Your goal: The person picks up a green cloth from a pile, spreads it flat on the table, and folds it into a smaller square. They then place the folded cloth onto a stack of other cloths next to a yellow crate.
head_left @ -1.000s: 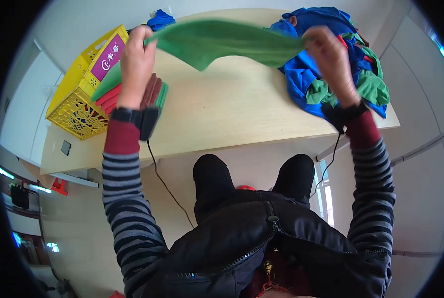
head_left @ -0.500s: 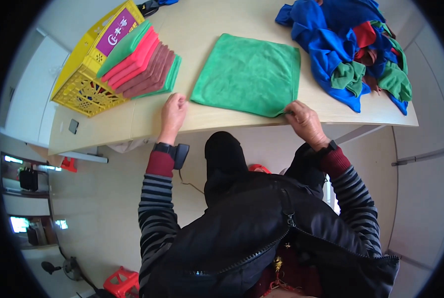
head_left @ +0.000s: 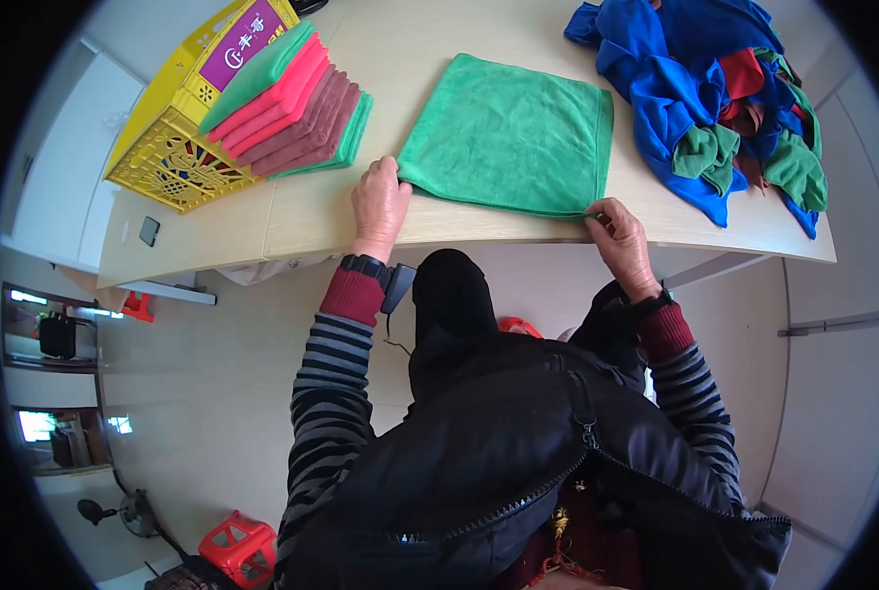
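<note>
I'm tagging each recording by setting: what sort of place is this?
Likely an indoor workroom, though a home room is possible: a pale table bears a stack of folded cloths and a loose heap of cloths, and a red plastic stool stands nearby.

Forearms [head_left: 331, 393] extended, left hand [head_left: 380, 205] curled, apparently pinching, right hand [head_left: 622, 244] in fingertip pinch

The head camera, left unit of a side-by-side pair, is worn high and looks steeply down, facing forward over the jacket [head_left: 488, 423] to the table [head_left: 331, 218] in the upper frame. The left hand [head_left: 380, 202] and right hand [head_left: 620, 244] fall near mid-frame, at close range. The lens is fisheye (straight edges bow, corners go black), taking in floor [head_left: 213, 374] on both sides.
</note>
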### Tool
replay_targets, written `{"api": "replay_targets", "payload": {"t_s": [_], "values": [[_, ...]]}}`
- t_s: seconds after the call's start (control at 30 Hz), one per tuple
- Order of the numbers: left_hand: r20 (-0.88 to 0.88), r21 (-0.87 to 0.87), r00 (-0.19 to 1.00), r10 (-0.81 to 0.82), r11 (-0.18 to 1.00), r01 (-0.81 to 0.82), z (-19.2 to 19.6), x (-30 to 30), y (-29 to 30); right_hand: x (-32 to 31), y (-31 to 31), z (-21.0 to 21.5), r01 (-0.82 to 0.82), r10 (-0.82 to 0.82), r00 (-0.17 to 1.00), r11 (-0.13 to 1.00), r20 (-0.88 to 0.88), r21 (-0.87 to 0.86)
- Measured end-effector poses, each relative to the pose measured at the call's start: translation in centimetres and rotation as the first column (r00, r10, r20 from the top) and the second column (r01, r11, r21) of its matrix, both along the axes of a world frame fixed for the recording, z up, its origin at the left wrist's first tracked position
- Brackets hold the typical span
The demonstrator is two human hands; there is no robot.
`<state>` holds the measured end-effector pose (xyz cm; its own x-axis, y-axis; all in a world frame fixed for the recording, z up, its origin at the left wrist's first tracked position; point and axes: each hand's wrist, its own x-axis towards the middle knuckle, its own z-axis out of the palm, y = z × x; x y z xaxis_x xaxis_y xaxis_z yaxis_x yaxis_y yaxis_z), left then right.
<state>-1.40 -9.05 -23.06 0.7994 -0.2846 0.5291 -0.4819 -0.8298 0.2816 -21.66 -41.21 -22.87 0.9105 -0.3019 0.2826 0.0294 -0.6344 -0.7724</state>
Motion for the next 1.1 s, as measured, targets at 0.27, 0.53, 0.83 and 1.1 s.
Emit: {"api": "replay_targets", "payload": {"t_s": [0.27,0.53,0.83,1.1], "values": [[0.009,0.115,0.997,0.079,0.990,-0.079,0.4,-0.2,0.2,0.2,0.1,-0.1,-0.011,0.011,1.000,1.000,0.005,0.006],[0.048,-0.004,0.999,-0.009,1.000,0.009,0.5,-0.1,0.8,-0.3,0.0,0.3,-0.026,0.029,0.998,0.998,0.052,-0.059],[0.097,0.264,0.993,-0.061,0.964,0.034,4.0,-2.2,1.8,-0.4,4.5,2.0,-0.215,0.248,0.964,0.937,0.094,-0.274],[-0.174,-0.033,0.752,-0.635,0.767,0.640,3.1,-11.5,-5.7,0.2,9.2,3.6,-0.379,0.392,0.908,0.919,0.149,-0.111]]}}
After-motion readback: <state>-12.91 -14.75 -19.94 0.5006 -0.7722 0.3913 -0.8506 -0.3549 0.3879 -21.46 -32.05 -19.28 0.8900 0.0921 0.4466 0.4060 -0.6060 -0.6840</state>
